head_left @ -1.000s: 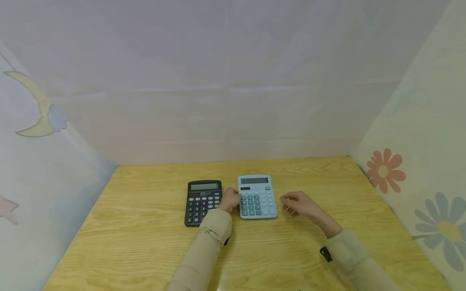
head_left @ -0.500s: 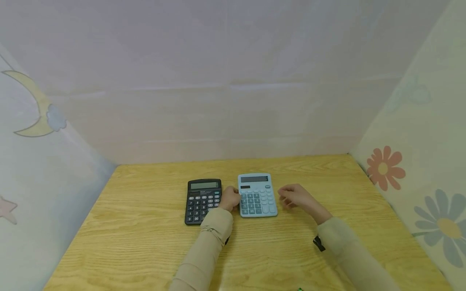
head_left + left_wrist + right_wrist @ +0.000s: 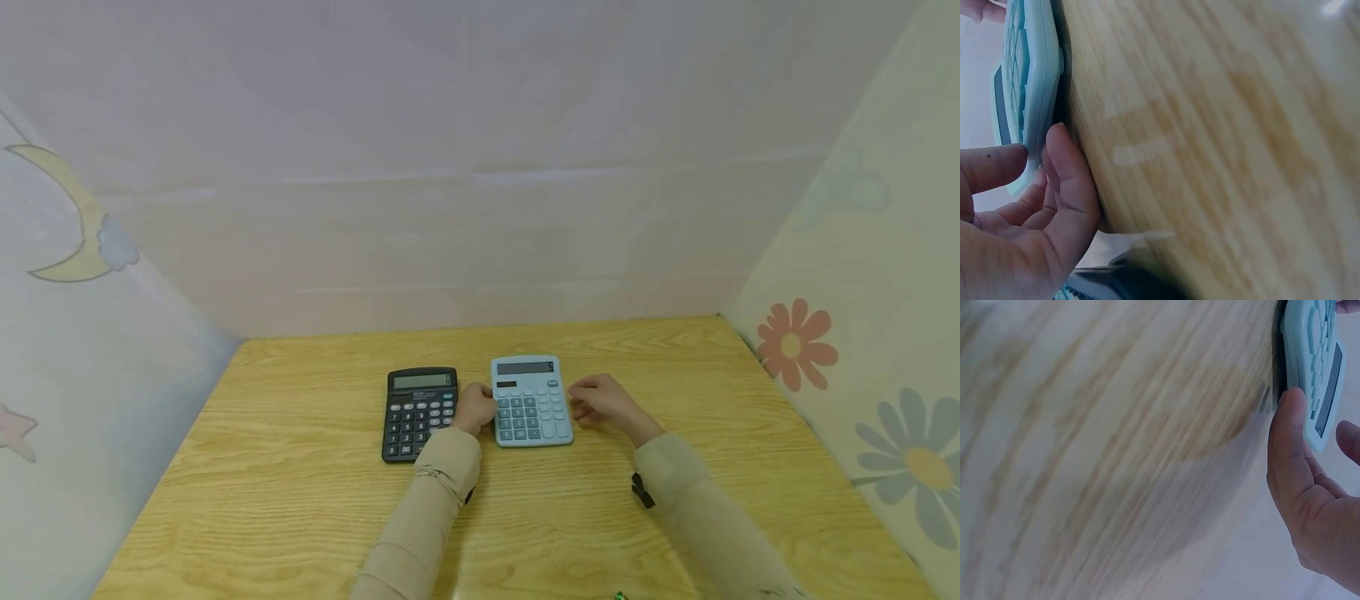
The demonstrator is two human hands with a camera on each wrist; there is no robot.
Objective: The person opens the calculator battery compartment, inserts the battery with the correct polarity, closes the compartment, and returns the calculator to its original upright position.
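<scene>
A light blue calculator [image 3: 532, 404] lies on the wooden table with its display at the far end. At its left side my left hand [image 3: 474, 408] pinches the edge. In the left wrist view the left thumb [image 3: 997, 167] is on the calculator's upper edge and the fingers [image 3: 1071, 169] curl at its underside. My right hand [image 3: 606, 403] is at the opposite side. In the right wrist view its fingertips are right at the calculator's side [image 3: 1295, 356], while the thumb [image 3: 1349, 439] stands apart from it. A black calculator [image 3: 405, 417] lies left of the left hand, partly hidden by the left forearm.
The wooden table [image 3: 300, 517] reaches back to a pale fabric wall [image 3: 480, 250]. Printed side walls [image 3: 810, 433] with flowers and a moon flank it. A small green object [image 3: 620, 596] shows at the front edge.
My right hand has moved left and slightly away from me, up to the light blue calculator's right side. The left hand stays at its left edge. Both calculators hold their places.
</scene>
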